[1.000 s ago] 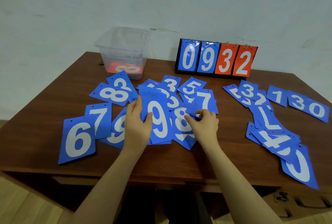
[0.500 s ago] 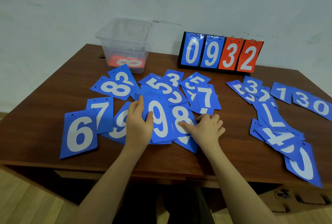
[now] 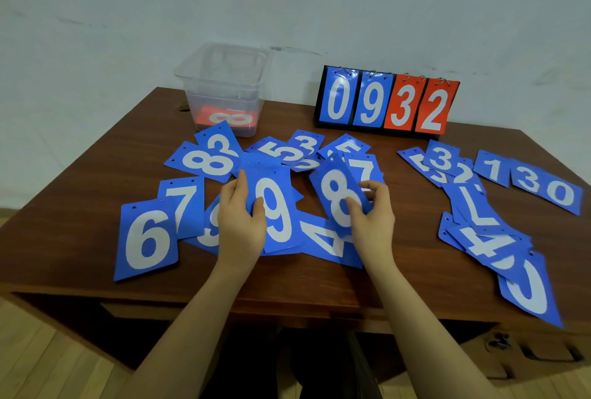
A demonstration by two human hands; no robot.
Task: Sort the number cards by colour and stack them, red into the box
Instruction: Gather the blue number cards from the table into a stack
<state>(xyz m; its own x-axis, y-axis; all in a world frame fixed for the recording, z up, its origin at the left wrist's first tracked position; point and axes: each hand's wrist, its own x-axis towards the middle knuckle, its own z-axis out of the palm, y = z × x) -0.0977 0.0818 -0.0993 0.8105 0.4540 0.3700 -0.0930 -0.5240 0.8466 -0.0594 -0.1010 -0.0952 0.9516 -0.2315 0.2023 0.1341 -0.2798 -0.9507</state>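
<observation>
My left hand (image 3: 240, 219) grips a small stack of blue cards topped by a 9 card (image 3: 275, 206), thumb on its face. My right hand (image 3: 371, 216) pinches a blue 8 card (image 3: 339, 197), lifted and tilted off the table. Beneath it lies a blue 4 card (image 3: 326, 238). Several more blue cards are scattered around, among them a 6 card (image 3: 147, 242) and a 7 card (image 3: 187, 203) at the left. A clear plastic box (image 3: 224, 78) at the back left holds a red 8 card (image 3: 228, 118).
A flip scoreboard (image 3: 387, 104) reading 0 9 3 2 stands at the back of the wooden table (image 3: 96, 181). A second spread of blue cards (image 3: 486, 229) runs down the right side to the table's front edge.
My right hand has picked the blue 8 card up off the pile, uncovering the 4 card below. My left hand still holds the 9 stack.
</observation>
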